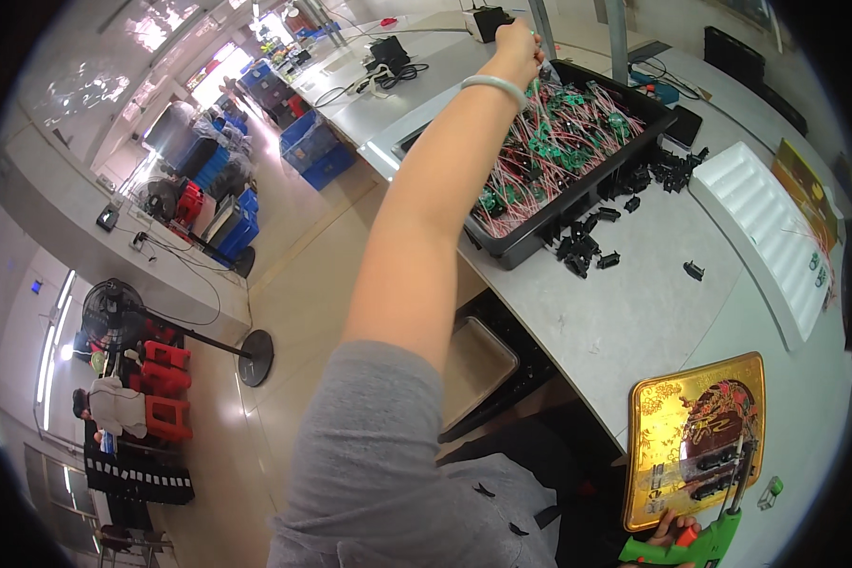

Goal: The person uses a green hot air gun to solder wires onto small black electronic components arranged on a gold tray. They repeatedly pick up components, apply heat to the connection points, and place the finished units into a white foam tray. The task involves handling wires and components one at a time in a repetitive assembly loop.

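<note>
My left arm stretches far across the bench, a pale bangle on its wrist. My left hand [518, 49] is closed above the far end of a black tray [516, 250]; what its fingers hold, if anything, is too small to make out. The tray is heaped with green circuit boards [560, 133] on red and white wires. At the lower right, my right hand [673, 527] grips a green glue gun [705, 547] with an orange trigger. Its nozzle points over a gold tray [646, 445], on which small black housings [715, 475] lie.
Loose black plastic parts [577, 251] lie beside the black tray. A white ribbed tray [753, 241] holds a few small boards on the right. A metal post [617, 43] rises behind. Blue crates [314, 147], a floor fan [114, 310] and a seated person [115, 407] are off left.
</note>
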`<action>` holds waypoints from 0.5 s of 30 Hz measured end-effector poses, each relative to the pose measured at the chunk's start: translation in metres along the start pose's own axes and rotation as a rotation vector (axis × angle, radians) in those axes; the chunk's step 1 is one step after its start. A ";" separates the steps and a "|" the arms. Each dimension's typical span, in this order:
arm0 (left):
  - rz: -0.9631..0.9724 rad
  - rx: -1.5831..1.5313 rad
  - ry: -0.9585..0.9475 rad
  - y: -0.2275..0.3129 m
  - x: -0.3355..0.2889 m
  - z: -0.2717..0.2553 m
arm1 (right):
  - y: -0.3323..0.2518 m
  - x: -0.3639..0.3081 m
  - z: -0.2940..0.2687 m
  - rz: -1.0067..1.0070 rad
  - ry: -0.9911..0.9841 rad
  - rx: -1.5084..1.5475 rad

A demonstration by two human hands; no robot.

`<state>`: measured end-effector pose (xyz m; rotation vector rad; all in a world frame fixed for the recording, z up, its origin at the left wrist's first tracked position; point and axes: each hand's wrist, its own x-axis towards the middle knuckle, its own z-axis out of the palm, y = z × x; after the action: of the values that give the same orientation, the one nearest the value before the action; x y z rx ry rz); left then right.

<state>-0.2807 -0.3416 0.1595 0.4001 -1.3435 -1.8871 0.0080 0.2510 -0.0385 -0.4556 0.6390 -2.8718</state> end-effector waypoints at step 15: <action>-0.170 -0.419 0.024 -0.128 0.037 0.049 | 0.001 -0.013 0.007 -0.075 0.277 -0.301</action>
<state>-0.3882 -0.3173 0.0698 0.3268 -0.8853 -2.2311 0.0225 0.2498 -0.0364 -0.1175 1.1317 -2.9444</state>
